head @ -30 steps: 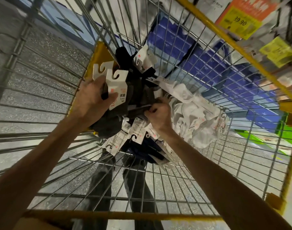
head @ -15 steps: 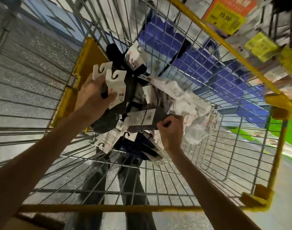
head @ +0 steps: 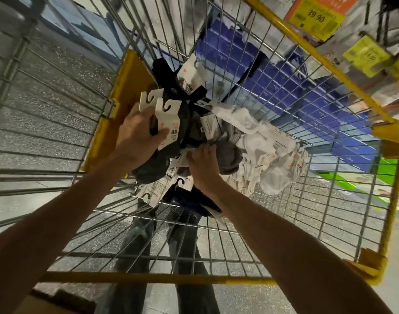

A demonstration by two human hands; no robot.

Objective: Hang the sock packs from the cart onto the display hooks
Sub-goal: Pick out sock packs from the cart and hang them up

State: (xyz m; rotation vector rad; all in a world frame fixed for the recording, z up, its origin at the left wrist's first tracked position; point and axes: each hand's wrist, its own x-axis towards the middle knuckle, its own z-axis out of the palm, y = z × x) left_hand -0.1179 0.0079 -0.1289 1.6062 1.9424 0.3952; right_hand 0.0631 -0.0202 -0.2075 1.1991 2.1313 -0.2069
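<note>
The left hand [head: 138,132] is gripping two dark sock packs [head: 169,123] just below their hooked cards, probably gathering a bundle, while the right hand [head: 203,169] beside it is digging into the pile [head: 259,152] in the cart [head: 148,278], though I cannot tell whether it is pinching anything.

Shop: price tags [head: 315,15], wire cart [head: 282,26].

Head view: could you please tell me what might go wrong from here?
The left hand grips two dark sock packs with white hooked cards; one might slip. The right hand reaches into the tangled pile of sock packs; a card hook could snag on a neighbour or the yellow-framed wire cart.
</note>
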